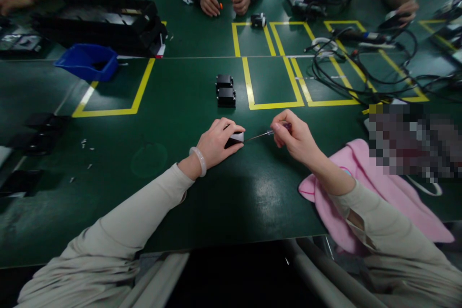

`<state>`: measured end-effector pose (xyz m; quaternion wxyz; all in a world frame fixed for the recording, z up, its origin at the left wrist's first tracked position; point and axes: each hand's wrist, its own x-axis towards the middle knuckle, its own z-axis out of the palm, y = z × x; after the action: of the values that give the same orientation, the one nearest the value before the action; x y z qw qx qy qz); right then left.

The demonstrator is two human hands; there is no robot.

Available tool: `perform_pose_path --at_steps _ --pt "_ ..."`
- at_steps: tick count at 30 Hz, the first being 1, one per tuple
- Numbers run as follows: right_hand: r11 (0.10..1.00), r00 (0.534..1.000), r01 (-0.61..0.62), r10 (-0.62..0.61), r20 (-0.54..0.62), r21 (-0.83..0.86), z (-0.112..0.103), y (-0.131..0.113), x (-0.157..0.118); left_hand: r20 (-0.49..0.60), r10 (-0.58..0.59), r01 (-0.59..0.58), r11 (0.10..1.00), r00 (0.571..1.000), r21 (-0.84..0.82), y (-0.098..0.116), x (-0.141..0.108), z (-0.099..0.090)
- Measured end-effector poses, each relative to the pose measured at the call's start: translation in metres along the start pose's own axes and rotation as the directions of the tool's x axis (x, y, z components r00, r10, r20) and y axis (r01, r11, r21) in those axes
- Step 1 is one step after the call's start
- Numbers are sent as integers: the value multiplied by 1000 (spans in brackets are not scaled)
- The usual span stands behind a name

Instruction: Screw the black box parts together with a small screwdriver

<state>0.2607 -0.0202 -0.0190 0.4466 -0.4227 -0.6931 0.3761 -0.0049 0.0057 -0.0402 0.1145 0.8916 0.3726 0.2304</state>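
Black block (236, 138) sits inside my left hand (219, 140), over the green table (224, 202), thumb and fingers closed around it. My right hand (294, 135) is wrapped round a screwdriver (266, 133), tip at the block's right end; whether they touch, I cannot tell from here. Beyond the left-hand grip stand two black units (226, 95); small metal pieces (83, 143) lie to its left.

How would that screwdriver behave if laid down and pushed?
The screwdriver would likely be stiff: its shaft looks straight and metallic. It is probably light, being so slim. Thicker at the handle, it might swing or roll, though the right hand partly hides it.
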Motion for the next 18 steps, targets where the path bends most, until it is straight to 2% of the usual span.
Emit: perform_pose_path --at_steps 3,9,18 --pt "1000 1000 -5 5 -14 20 1 0 0 3 -5 5 1000 1000 -7 0 0 0" --pt "998 1000 3 -5 -21 -64 1 -6 -1 14 -17 17 1000 1000 -18 1 0 -1" --pt "999 1000 -4 3 -13 -44 1 -6 -1 10 -12 13 1000 1000 -16 0 0 -1"
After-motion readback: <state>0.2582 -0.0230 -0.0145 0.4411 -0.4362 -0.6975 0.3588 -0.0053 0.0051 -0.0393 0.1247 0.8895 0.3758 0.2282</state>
